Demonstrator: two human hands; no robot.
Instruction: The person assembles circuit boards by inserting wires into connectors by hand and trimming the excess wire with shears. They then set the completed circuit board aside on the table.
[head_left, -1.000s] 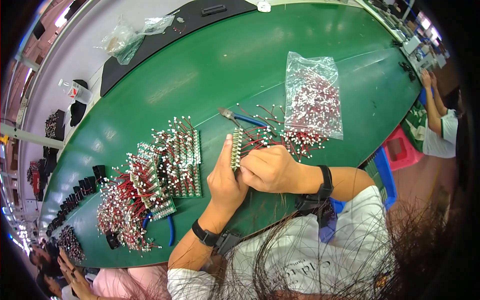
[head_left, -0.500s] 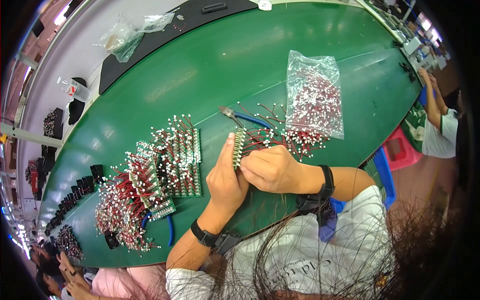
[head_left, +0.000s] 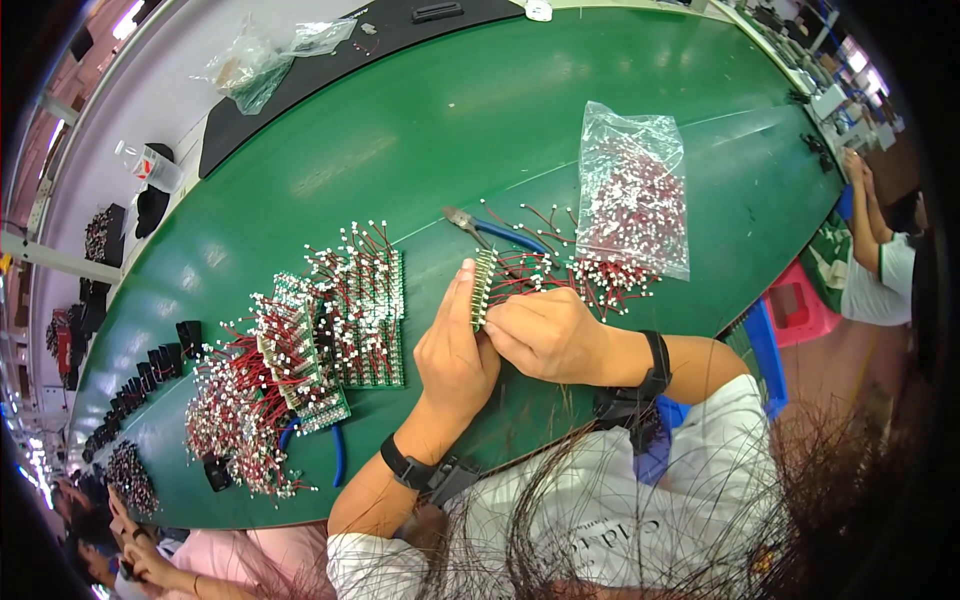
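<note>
A narrow circuit board panel (head_left: 483, 292) stands tilted on edge in my left hand (head_left: 452, 358), its soldered side facing up and red wires with white connectors trailing off its right side. My left fingers lie along its left side. At the panel's lower end my right hand (head_left: 548, 335) is closed in a pinch; whatever its fingertips hold is hidden. Just beyond the hands rest cutting pliers (head_left: 512, 237) with blue handles. Loose red wires (head_left: 612, 283) with white connectors spill from a clear plastic bag (head_left: 634, 185) to the right.
Left of my hands lie wired green circuit boards (head_left: 368, 320), partly stacked, beside a heap of wires (head_left: 232, 420). A blue-handled tool (head_left: 339, 455) pokes out below them. Black parts (head_left: 150, 372) line the table's left side. Other people sit at the far left and right.
My hands stay in nearly the same place at the panel, with my right fingers shifted slightly. The whole view has moved a little. At the lower left, another person's hands have moved.
</note>
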